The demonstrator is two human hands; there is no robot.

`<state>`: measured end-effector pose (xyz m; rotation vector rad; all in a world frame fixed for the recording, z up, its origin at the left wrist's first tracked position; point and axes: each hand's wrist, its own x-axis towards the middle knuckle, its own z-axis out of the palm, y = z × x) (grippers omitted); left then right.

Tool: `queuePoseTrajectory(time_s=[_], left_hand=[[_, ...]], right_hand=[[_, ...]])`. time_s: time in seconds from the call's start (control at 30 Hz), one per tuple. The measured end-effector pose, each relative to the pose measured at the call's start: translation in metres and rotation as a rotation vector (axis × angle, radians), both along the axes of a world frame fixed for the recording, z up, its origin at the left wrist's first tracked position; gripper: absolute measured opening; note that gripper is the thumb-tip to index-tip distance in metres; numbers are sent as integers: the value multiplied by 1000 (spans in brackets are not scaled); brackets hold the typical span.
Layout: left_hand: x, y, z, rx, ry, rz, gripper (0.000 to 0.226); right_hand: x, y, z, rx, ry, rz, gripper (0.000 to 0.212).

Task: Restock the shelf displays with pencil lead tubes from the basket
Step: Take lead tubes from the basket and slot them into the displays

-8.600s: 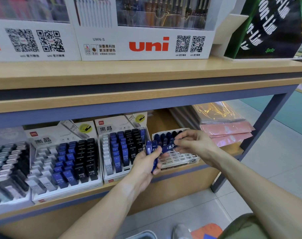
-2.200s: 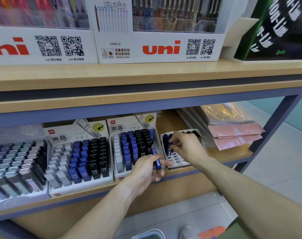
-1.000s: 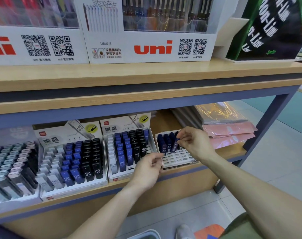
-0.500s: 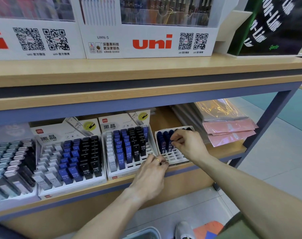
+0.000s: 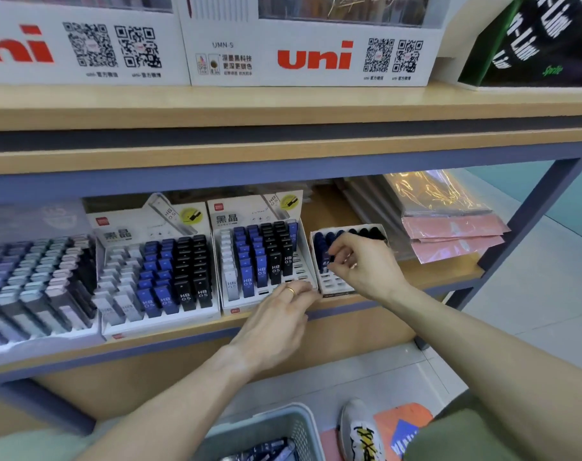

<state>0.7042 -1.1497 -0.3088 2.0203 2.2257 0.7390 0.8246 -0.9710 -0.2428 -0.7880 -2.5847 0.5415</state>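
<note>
Item: blue lead tube [image 5: 325, 261], stood near-upright in the small white slotted tray [image 5: 336, 287], long axis running up from its slot toward the rear of the shelf.

Right hand [image 5: 362, 264]: nearer hand; thumb and forefinger pinch the tube, which lies just left of the fingertips, slot directly beneath.

Left hand [image 5: 276, 322]: fingers stretched forward, holding nothing, tips at the front lip of the HB 0.5 display box [image 5: 259, 261], just left of the tray.

Empty slots: just below the right fingers, toward the wrist.

Stock: grey basket [image 5: 266, 430] on the floor, below both wrists, with more tubes inside.

Judgement: seating calls for a straight push along the tube's axis.
</note>
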Motion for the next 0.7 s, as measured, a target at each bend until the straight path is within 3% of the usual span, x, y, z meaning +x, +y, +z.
queuePoseTrajectory(time_s=[0.17,0.33,0.57,0.7], left_hand=[[-11,-54,-16,-14,27,-6,43],[-10,-123,-68,-272,22,-5,42],[26,-193,-165,-797,-228,186,54],[31,-208,-205,-957,-322,227,56]], right_hand=[[16,-55,-16,-320,-128,256,27],[35,-108,-64,-365,-423,439,36],[55,-170,-192,-454,-826,453,45],[56,-188,-253,-539,-941,384,46]])
